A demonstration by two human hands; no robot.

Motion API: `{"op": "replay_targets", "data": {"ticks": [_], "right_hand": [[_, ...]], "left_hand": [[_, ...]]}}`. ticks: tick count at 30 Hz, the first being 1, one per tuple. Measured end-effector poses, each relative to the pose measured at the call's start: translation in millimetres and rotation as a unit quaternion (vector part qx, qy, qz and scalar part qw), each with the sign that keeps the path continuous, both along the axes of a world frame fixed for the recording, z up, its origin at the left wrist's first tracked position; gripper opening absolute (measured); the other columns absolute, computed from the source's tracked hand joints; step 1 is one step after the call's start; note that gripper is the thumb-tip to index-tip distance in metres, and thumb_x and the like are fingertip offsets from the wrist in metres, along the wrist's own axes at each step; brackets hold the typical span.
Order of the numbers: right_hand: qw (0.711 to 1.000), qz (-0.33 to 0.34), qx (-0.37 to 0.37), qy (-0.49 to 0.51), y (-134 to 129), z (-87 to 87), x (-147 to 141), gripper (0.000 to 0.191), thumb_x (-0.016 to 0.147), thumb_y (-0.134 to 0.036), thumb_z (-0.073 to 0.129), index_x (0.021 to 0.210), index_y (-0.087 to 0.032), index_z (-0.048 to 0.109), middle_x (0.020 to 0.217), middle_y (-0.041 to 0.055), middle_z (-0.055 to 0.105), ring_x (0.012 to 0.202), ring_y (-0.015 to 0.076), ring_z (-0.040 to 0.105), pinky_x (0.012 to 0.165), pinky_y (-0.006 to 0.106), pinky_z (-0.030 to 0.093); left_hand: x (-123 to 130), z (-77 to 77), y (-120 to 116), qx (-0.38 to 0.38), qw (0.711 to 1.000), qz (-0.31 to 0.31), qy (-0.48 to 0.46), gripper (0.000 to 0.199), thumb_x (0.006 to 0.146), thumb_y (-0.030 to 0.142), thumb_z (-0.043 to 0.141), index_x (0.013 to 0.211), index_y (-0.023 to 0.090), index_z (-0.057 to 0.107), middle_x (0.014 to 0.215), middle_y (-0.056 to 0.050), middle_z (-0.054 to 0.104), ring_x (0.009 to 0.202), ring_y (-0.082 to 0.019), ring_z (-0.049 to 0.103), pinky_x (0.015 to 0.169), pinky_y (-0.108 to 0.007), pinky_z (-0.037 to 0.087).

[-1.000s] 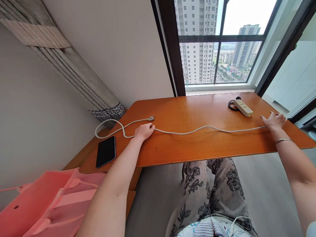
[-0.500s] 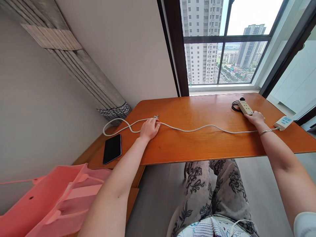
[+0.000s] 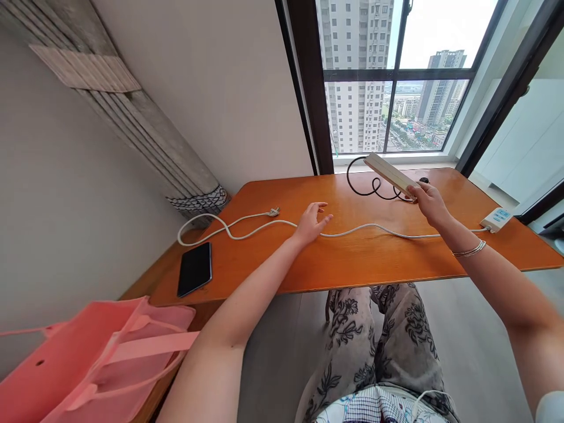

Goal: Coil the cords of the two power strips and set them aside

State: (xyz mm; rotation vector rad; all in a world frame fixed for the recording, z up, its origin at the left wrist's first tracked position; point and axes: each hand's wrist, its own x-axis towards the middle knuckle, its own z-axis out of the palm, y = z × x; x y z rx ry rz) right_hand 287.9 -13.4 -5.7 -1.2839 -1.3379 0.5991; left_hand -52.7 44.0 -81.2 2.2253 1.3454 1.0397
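A beige power strip (image 3: 390,173) slants up and leftward from the right hand (image 3: 427,202), its near end gripped between thumb and curled fingers, raised above the wooden table (image 3: 374,261). Its black cord (image 3: 362,194) loops left of those fingers. The left hand (image 3: 312,223), fingers loosely spread and holding nothing, is over a white cord (image 3: 368,225); right of the right fingers sits a white power strip (image 3: 497,219). A dark tablet (image 3: 194,270) lies well left of the left fingers.

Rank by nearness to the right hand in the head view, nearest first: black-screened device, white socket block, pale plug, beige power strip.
1. Beige power strip: in the right hand.
2. White socket block: right of that hand.
3. Pale plug: well to the left.
4. Black-screened device: farthest left.
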Motion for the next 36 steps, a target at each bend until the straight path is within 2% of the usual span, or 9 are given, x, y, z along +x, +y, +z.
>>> {"op": "replay_targets", "data": {"ticks": [4,10,13,17,20,23,27,31,36], "right_hand": [[0.996,0.071,0.057,0.012,-25.1,27.0,-35.5,0.032,0.075,-0.046,0.062,0.092,-0.020,0.068,0.078,0.0009,0.064,0.078,0.0174,0.060,0.071,0.031,0.048],[0.982,0.143,0.114,0.044,-58.3,52.8,-64.5,0.036,0.080,-0.054,0.061,0.098,-0.024,0.069,0.082,0.0009,0.065,0.084,0.0206,0.065,0.074,0.035,0.053],[0.972,0.187,0.125,0.073,-72.8,62.1,-75.2,0.040,0.081,-0.060,0.058,0.095,-0.024,0.067,0.080,0.0023,0.062,0.084,0.0218,0.065,0.073,0.037,0.054],[0.968,0.203,0.128,0.074,-88.9,73.6,-79.8,0.041,0.080,-0.065,0.057,0.088,-0.025,0.064,0.078,0.0031,0.059,0.084,0.0224,0.064,0.071,0.038,0.055],[0.976,0.155,0.137,0.075,-91.1,79.4,-66.8,0.038,0.079,-0.063,0.054,0.082,-0.026,0.061,0.080,0.0030,0.057,0.083,0.0206,0.064,0.071,0.036,0.054],[0.981,0.076,0.151,0.098,-82.7,80.3,-40.0,0.028,0.077,-0.053,0.053,0.081,-0.025,0.060,0.084,0.0014,0.058,0.081,0.0172,0.063,0.069,0.032,0.052],[0.971,-0.010,0.184,0.152,-66.9,70.3,4.8,0.027,0.067,-0.038,0.056,0.086,-0.020,0.062,0.084,0.0009,0.059,0.074,0.0136,0.060,0.063,0.028,0.045],[0.973,-0.090,0.165,0.133,-60.5,48.0,44.8,0.029,0.063,-0.034,0.058,0.086,-0.017,0.060,0.078,0.0008,0.057,0.070,0.0129,0.057,0.060,0.026,0.042],[0.966,-0.142,0.147,0.157,-62.3,26.3,71.9,0.025,0.066,-0.024,0.055,0.089,-0.016,0.061,0.078,0.0013,0.060,0.064,0.0107,0.057,0.056,0.023,0.042]], "left_hand": [[42.8,4.5,-3.8,-0.067,0.994,-0.038,-0.076,0.076,0.077,0.051,0.072,0.140,0.019,0.043,0.144,-0.018,0.048,0.121,-0.029,0.057,0.099,-0.043,0.047],[97.9,15.5,3.2,-0.184,0.963,-0.035,-0.191,0.093,0.069,0.058,0.079,0.144,0.018,0.041,0.149,-0.023,0.044,0.098,-0.024,0.065,0.085,-0.038,0.050],[122.3,18.7,3.6,-0.264,0.931,-0.091,-0.236,0.086,0.074,0.060,0.076,0.141,0.016,0.045,0.144,-0.022,0.052,0.081,-0.017,0.066,0.069,-0.030,0.050],[130.6,23.0,0.9,-0.365,0.887,-0.145,-0.244,0.060,0.083,0.070,0.058,0.114,0.018,0.063,0.132,-0.017,0.064,0.060,-0.010,0.061,0.051,-0.026,0.041],[108.2,32.0,6.2,-0.420,0.851,-0.103,-0.298,0.071,0.084,0.081,0.038,0.101,0.017,0.065,0.116,-0.018,0.071,0.068,-0.018,0.067,0.051,-0.028,0.044],[66.9,48.0,18.6,-0.369,0.840,-0.080,-0.390,0.082,0.080,0.089,0.026,0.098,0.017,0.062,0.106,-0.019,0.073,0.094,-0.029,0.072,0.067,-0.036,0.055],[1.9,73.8,38.6,-0.234,0.889,-0.039,-0.392,0.092,0.077,0.092,0.016,0.106,0.016,0.059,0.111,-0.019,0.071,0.108,-0.031,0.068,0.080,-0.043,0.056],[-53.1,92.3,55.2,-0.105,0.943,0.052,-0.310,0.095,0.081,0.089,0.012,0.121,0.015,0.056,0.111,-0.016,0.071,0.100,-0.027,0.069,0.078,-0.044,0.053],[-79.9,98.4,55.0,0.017,0.958,0.155,-0.243,0.068,0.086,0.074,0.040,0.124,0.022,0.060,0.100,-0.008,0.071,0.092,-0.022,0.065,0.075,-0.044,0.050]]}}
